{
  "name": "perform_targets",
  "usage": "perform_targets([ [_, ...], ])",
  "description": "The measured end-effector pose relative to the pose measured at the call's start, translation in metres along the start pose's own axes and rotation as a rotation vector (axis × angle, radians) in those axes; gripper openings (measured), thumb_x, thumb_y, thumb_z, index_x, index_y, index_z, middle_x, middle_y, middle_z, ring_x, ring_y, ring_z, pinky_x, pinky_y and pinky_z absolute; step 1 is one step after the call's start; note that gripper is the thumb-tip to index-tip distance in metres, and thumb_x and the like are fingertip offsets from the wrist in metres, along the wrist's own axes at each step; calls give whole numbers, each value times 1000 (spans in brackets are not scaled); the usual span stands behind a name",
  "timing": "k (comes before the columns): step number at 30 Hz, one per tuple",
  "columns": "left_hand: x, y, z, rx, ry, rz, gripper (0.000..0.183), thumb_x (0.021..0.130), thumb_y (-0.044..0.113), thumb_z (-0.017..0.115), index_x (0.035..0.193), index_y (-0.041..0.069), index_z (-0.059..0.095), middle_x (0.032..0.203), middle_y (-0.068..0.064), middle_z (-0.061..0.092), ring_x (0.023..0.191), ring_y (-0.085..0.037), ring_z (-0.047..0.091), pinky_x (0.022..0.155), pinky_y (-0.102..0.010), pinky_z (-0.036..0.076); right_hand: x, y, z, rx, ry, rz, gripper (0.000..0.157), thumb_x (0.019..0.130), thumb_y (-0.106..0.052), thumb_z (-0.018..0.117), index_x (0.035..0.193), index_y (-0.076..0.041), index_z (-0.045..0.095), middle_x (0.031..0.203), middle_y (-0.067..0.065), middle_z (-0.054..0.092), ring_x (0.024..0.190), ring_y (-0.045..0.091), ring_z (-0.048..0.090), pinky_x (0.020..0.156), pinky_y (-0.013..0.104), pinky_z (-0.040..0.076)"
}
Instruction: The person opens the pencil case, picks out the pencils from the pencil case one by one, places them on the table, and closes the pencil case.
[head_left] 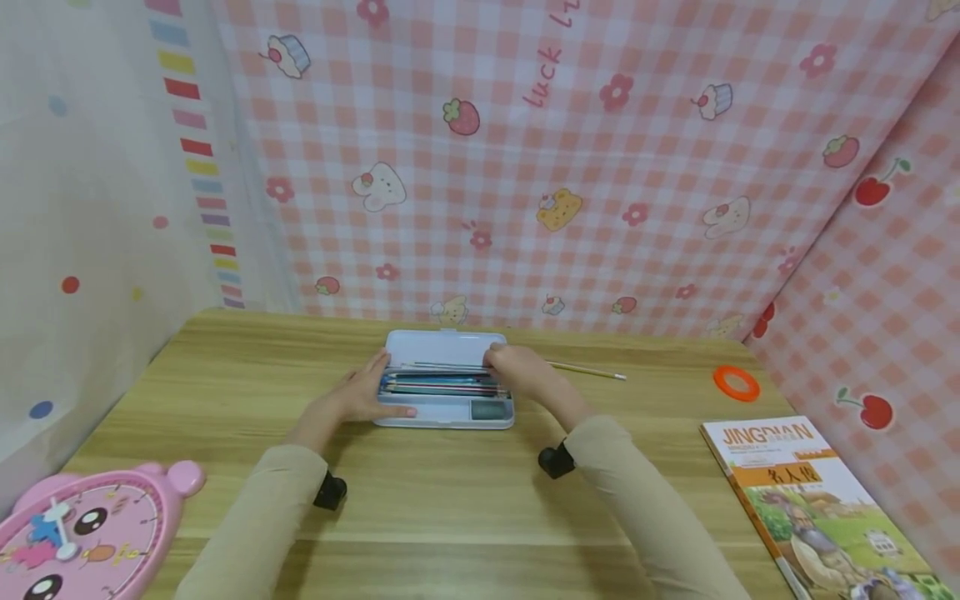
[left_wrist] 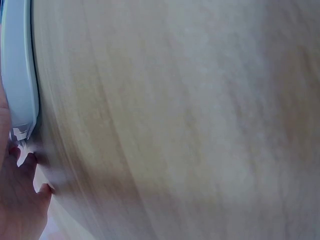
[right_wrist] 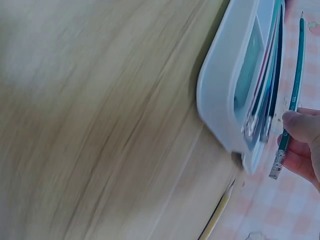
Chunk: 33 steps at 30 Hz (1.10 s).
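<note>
A white pencil case (head_left: 442, 422) lies with its lid up, holding several pencils (head_left: 438, 386) and a dark green block (head_left: 489, 410) in a small compartment. My left hand (head_left: 358, 394) rests on its left end, thumb straight over the front tray and another finger at the lid's corner. In the left wrist view, spread fingertips (left_wrist: 49, 189) show beside the case's end (left_wrist: 20, 100). Over the case's right side, my right hand (head_left: 521, 371) pinches a green pencil (right_wrist: 296, 82) between thumb and fingers, near its eraser end. The pencil's sharpened tip points left.
A yellow pencil (head_left: 588, 369) lies right of the case, behind the right hand. Further right are an orange ring (head_left: 737, 383) and a book (head_left: 817, 500). A pink toy clock (head_left: 97, 533) occupies the near left. Checked cloth (head_left: 510, 275) hangs behind the wooden table (head_left: 450, 517).
</note>
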<state>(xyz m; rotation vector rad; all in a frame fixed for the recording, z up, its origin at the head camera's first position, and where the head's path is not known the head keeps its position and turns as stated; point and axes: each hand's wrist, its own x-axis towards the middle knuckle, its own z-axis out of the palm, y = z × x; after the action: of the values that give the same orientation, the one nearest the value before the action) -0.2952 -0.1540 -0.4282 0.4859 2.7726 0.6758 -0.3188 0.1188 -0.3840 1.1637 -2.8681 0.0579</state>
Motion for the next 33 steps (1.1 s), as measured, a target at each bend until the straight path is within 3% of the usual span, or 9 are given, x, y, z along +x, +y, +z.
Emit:
perform_targets([
  [6,0,0,0,9,-8,-8,111,75,59,62,144,-8,5,152,-24,1,140,-39,7,112,-58,10,-14,15,-1,-14,-1,59,16,90,-8,55,101,0,63,99,11,66,92,23,64,79,30,53],
  [15,0,0,0,2,-1,-11,112,75,60,62,144,-7,5,152,-24,1,140,-39,7,111,-58,10,-42,46,0,17,8,175,18,91,-6,53,105,1,61,99,13,65,92,26,64,79,33,54],
  [20,-1,2,0,-4,0,-8,110,76,58,63,143,-8,6,152,-24,2,140,-39,7,111,-59,11,-59,64,-1,17,38,217,15,90,-5,54,100,3,60,93,13,64,85,26,64,73,33,54],
  [28,-2,1,0,-9,9,-6,110,75,58,63,143,-8,6,152,-24,2,140,-39,7,111,-59,11,-86,94,8,15,53,229,7,86,1,56,92,3,61,90,15,63,85,28,61,75,38,52],
  [33,0,-2,2,0,6,-8,111,75,59,62,144,-7,6,152,-23,1,140,-38,7,111,-58,11,-103,108,17,104,63,274,13,86,5,50,93,4,61,94,16,63,88,31,60,79,42,50],
])
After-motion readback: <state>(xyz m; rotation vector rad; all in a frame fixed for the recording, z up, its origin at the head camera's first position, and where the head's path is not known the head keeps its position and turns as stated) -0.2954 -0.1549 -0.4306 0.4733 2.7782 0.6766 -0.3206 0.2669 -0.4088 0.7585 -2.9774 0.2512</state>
